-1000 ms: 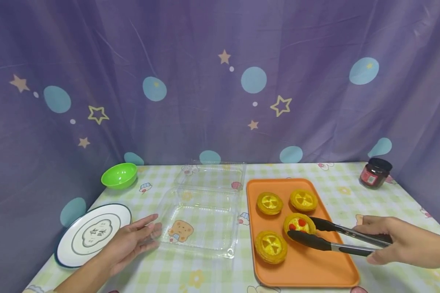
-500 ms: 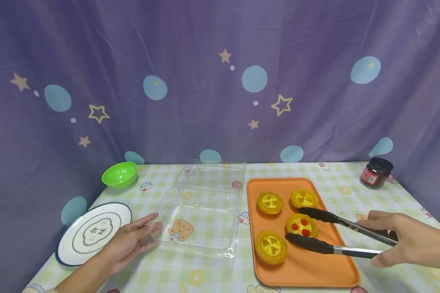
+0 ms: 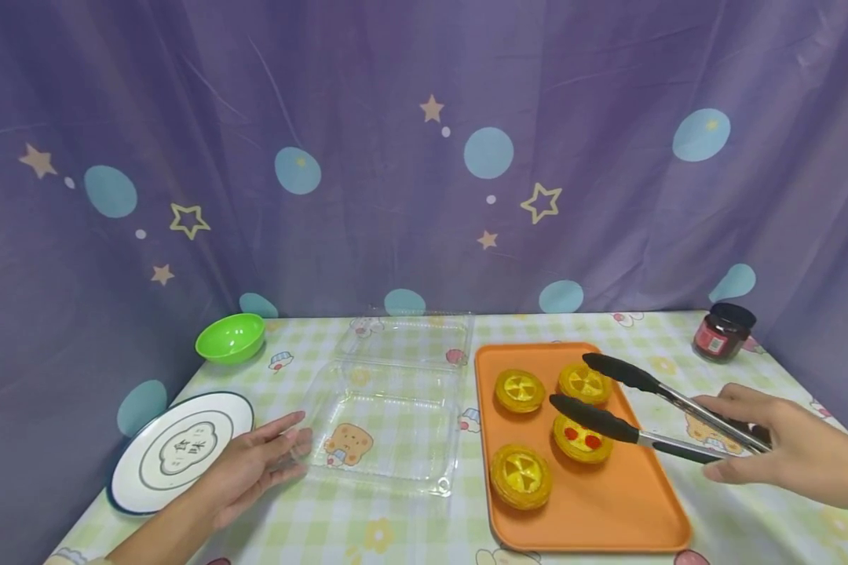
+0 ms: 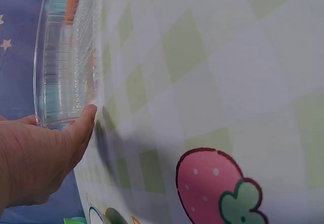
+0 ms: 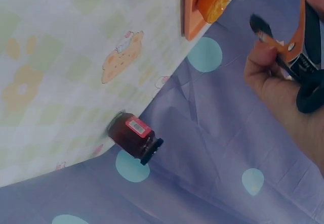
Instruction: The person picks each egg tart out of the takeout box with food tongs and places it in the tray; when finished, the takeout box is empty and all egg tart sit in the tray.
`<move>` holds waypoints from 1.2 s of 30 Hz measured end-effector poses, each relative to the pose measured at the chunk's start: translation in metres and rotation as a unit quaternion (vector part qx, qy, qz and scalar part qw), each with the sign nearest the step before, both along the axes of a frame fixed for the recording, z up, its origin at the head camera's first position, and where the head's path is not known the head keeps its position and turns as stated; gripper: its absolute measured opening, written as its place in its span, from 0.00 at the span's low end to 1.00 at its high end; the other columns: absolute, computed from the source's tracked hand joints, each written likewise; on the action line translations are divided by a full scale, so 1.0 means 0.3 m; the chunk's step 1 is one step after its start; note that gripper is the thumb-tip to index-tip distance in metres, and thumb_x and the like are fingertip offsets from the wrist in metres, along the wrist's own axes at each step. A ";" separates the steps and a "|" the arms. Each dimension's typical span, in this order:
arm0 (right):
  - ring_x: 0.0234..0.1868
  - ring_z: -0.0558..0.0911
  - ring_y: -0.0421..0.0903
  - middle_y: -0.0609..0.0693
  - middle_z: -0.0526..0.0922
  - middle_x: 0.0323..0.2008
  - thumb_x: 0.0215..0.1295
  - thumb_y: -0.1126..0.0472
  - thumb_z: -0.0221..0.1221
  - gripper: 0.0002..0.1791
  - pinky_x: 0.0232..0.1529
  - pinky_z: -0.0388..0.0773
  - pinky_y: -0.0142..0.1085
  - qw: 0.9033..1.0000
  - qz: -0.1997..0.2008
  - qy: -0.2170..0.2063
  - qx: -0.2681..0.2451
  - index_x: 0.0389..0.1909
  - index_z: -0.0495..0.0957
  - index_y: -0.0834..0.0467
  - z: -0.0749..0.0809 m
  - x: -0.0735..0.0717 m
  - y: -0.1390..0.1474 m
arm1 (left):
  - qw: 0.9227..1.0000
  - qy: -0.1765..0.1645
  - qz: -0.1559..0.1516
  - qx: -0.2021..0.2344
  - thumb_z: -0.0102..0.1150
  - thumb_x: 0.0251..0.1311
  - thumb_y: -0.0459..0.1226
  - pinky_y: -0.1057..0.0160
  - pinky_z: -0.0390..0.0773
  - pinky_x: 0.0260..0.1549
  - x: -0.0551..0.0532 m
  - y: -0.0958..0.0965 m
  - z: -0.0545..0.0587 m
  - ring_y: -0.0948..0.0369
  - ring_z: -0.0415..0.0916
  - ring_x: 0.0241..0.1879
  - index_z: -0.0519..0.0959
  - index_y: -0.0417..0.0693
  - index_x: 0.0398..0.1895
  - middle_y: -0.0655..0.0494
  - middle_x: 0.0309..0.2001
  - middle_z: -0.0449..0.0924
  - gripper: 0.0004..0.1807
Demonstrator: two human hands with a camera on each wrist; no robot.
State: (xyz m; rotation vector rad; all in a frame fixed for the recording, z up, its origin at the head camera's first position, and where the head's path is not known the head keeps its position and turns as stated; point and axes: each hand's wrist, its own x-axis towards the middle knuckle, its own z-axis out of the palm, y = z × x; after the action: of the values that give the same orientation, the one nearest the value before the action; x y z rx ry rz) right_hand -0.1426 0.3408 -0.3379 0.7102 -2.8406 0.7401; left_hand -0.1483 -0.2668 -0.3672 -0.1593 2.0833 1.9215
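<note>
My right hand (image 3: pixel 777 439) grips metal tongs (image 3: pixel 601 421) with black tips by the handle. The tips are spread, with nothing between them, over the right part of the orange tray (image 3: pixel 593 518). Just below them lies a yellow tart with red dots (image 3: pixel 581 450), its back edge partly hidden. Three tarts with yellow-patterned tops, such as the front-left tart (image 3: pixel 521 476), lie around it. My left hand (image 3: pixel 250 467) rests its extended fingers against the left side of a clear plastic box (image 3: pixel 396 439), whose lid (image 3: pixel 406 345) is folded back. The left wrist view shows the thumb at the box's corner (image 4: pixel 61 118).
A white plate (image 3: pixel 148 479) lies left of my left hand. Behind it stands a green bowl (image 3: pixel 230 339). A dark jar (image 3: pixel 722 337) with a red label is at the back right. The purple curtain (image 3: pixel 367 251) hangs along the table's far edge.
The tongs were around the red-dotted tart; they spread, let go of it, and my right hand lifted them up and back. The left hand and the box stay in place.
</note>
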 end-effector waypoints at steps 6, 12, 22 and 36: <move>0.27 0.62 0.34 0.41 0.67 0.35 0.50 0.52 0.72 0.42 0.21 0.58 0.29 0.998 -0.067 0.002 0.016 0.61 0.70 0.71 -0.011 -0.006 -0.006 | 1.000 0.000 0.003 0.002 0.43 0.75 0.40 0.52 0.75 0.58 0.001 0.001 0.000 0.41 0.57 0.68 0.48 0.36 0.75 0.31 0.70 0.52 0.32; 0.31 0.68 0.39 0.56 0.73 0.44 0.52 0.50 0.71 0.43 0.25 0.66 0.29 0.995 -0.094 -0.024 0.024 0.62 0.68 0.73 -0.023 -0.024 0.018 | 1.000 0.000 0.008 0.001 0.43 0.74 0.39 0.52 0.75 0.57 0.004 0.004 -0.005 0.41 0.56 0.68 0.49 0.36 0.75 0.31 0.70 0.53 0.32; 0.35 0.75 0.53 0.68 0.71 0.51 0.56 0.41 0.66 0.49 0.30 0.76 0.47 0.984 -0.160 -0.057 0.048 0.64 0.62 0.76 -0.028 -0.055 0.052 | 1.000 0.001 0.012 0.000 0.43 0.74 0.39 0.52 0.75 0.58 0.002 0.005 -0.002 0.40 0.56 0.68 0.49 0.37 0.75 0.30 0.70 0.53 0.31; 0.29 0.66 0.49 0.57 0.70 0.31 0.54 0.43 0.68 0.39 0.25 0.61 0.34 0.978 -0.200 -0.038 0.045 0.50 0.74 0.75 -0.133 -0.083 0.105 | 1.000 0.000 0.011 -0.004 0.43 0.75 0.39 0.52 0.76 0.57 0.005 0.004 0.002 0.40 0.57 0.68 0.50 0.36 0.74 0.30 0.70 0.54 0.31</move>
State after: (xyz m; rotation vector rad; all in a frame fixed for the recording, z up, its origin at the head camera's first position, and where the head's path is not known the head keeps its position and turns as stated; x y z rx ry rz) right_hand -0.1676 0.3723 -0.3777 0.1058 -2.9574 0.5856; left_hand -0.1470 -0.2655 -0.3665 -0.1841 2.0977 1.9268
